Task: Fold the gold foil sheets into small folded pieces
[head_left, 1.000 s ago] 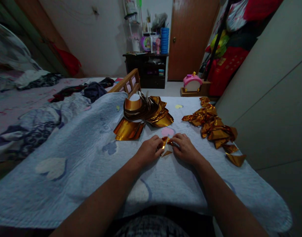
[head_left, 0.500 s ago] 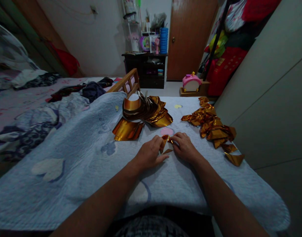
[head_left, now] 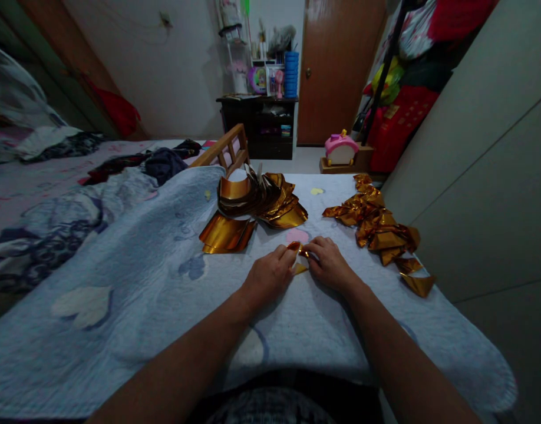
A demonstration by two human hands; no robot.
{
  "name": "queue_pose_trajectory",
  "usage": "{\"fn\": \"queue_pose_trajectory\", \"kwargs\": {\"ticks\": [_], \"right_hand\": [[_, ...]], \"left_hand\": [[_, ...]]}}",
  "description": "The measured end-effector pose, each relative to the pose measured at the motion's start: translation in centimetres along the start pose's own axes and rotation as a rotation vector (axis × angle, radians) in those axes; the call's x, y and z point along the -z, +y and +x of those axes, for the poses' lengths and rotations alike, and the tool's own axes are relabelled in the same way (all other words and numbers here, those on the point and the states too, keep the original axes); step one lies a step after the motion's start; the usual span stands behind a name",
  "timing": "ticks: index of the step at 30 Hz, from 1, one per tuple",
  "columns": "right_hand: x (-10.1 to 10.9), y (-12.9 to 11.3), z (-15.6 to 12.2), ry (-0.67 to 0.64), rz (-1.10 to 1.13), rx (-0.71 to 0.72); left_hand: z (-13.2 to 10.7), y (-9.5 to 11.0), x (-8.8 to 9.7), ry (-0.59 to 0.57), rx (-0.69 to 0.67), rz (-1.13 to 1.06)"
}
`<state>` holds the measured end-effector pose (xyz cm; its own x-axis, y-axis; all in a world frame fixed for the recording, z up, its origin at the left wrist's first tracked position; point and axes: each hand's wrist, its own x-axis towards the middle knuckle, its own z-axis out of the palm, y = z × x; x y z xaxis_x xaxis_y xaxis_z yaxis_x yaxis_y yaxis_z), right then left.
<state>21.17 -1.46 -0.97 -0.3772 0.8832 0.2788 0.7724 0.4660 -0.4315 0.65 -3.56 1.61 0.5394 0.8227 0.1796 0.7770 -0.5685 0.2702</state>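
Between my two hands is a small sheet of gold foil paper (head_left: pixel 301 269), partly folded, its lower corner showing pale gold. My left hand (head_left: pixel 273 272) is closed on its left side, the thumb tucked in by the paper. My right hand (head_left: pixel 327 262) pinches the upper right part with bent fingers. Fingers hide much of the sheet. Beyond my left hand lies a fanned stack of gold foil sheets (head_left: pixel 228 232). Off to the right, folded gold foil pieces (head_left: pixel 376 227) sit in a long heap.
A pale blue quilted cover (head_left: pixel 160 312) with heart patterns lies under everything. A wooden rail (head_left: pixel 221 147) stands behind the stack. Rumpled clothes (head_left: pixel 164 165) lie on the bed at left. A light cabinet (head_left: pixel 487 194) borders the right side; a pink toy (head_left: pixel 341 148) sits beyond the far edge.
My left thumb, stretched out before, has drawn in against the paper. The sheet's lower corner now shows less white and more gold. My right hand has barely moved.
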Motion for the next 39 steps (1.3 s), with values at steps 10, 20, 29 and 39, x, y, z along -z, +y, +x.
{"fn": "queue_pose_trajectory", "kwargs": {"ticks": [10,20,29,39], "right_hand": [[0.0,-0.1,0.1,0.000,-0.011,-0.002],[-0.1,0.2,0.2,0.009,0.034,-0.009],[-0.1,-0.1,0.1,-0.007,0.021,-0.039],[-0.1,-0.4,0.3,-0.040,-0.001,-0.062]], "left_hand": [[0.1,-0.4,-0.7,-0.016,-0.103,0.020],[0.4,-0.4,-0.6,-0.041,-0.063,-0.032],[0.3,-1.0,0.2,-0.065,-0.135,-0.101],[0.1,-0.3,0.1,-0.061,-0.111,0.045]]}}
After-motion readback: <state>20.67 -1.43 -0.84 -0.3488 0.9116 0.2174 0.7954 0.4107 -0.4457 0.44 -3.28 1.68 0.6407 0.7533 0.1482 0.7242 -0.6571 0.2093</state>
